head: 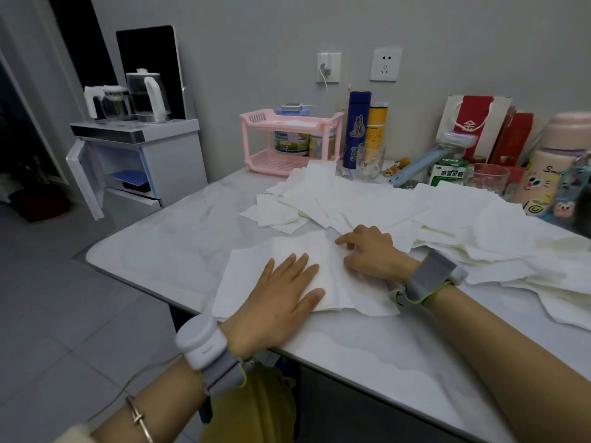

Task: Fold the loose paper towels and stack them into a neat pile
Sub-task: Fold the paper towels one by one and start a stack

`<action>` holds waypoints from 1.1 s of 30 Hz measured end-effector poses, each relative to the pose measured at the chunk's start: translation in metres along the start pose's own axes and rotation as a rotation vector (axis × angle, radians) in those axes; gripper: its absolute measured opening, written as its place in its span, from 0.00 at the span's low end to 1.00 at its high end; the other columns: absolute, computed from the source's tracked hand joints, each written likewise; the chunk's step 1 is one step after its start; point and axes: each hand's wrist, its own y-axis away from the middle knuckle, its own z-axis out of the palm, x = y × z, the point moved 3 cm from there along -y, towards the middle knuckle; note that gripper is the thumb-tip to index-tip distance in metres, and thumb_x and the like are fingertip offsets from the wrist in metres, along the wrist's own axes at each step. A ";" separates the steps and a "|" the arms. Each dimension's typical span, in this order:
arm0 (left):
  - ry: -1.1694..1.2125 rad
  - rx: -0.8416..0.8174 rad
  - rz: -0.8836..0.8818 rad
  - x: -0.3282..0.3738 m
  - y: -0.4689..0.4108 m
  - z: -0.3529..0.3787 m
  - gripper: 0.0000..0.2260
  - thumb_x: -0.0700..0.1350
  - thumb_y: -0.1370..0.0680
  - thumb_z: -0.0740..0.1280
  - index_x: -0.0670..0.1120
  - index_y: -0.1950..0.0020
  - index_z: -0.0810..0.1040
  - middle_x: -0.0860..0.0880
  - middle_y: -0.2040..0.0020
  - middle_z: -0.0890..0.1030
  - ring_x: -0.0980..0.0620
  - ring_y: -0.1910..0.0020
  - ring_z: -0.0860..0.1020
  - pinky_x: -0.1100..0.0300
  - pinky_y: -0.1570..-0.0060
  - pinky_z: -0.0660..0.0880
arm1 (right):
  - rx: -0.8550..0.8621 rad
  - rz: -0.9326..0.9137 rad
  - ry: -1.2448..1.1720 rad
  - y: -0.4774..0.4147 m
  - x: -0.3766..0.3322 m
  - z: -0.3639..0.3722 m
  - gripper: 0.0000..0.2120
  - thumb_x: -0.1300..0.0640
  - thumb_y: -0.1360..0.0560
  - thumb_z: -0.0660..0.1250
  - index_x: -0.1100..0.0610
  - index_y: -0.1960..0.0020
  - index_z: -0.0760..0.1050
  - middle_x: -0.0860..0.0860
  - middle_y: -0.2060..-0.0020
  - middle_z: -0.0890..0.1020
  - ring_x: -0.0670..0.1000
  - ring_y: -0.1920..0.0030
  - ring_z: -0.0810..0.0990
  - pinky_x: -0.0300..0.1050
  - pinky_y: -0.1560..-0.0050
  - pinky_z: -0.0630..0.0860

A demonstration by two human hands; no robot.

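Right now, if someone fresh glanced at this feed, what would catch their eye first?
Two hands work one towel at the near left corner of the table: the left hand presses it flat, the right hand rests bent-fingered on its right side. Behind them a loose heap of towels sprawls toward the right edge. At the back stands a pink rack.

Part of the flat white paper towel (252,276) on the white bench (383,356) is covered by the left hand (281,298) and right hand (372,255). Whether it is pinched by the curled right fingers (348,240) cannot be told. The heap of loose white towels (463,219) and the pink flask (572,132) are cut off by the right picture edge.
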 end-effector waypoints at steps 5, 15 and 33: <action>0.022 0.032 0.007 -0.002 0.004 0.006 0.25 0.57 0.19 0.46 0.53 0.23 0.48 0.55 0.22 0.45 0.59 0.25 0.41 0.62 0.30 0.33 | -0.016 0.019 0.128 -0.001 -0.004 -0.004 0.08 0.54 0.29 0.63 0.52 0.64 0.66 0.49 0.64 0.66 0.55 0.53 0.65 0.47 0.52 0.59; 0.077 0.073 0.009 -0.004 0.004 0.009 0.25 0.58 0.20 0.46 0.53 0.23 0.50 0.56 0.23 0.46 0.61 0.26 0.41 0.62 0.29 0.33 | 0.004 0.209 -0.848 0.007 0.004 -0.044 0.08 0.57 0.29 0.72 0.56 0.54 0.74 0.53 0.60 0.80 0.48 0.65 0.79 0.35 0.72 0.75; 0.747 0.539 -0.112 -0.004 0.019 -0.017 0.16 0.60 0.24 0.50 0.61 0.38 0.66 0.67 0.35 0.65 0.69 0.33 0.60 0.80 0.38 0.53 | 0.097 0.044 -1.220 0.012 -0.065 -0.006 0.06 0.72 0.25 0.59 0.64 0.54 0.72 0.58 0.65 0.78 0.54 0.66 0.79 0.42 0.63 0.80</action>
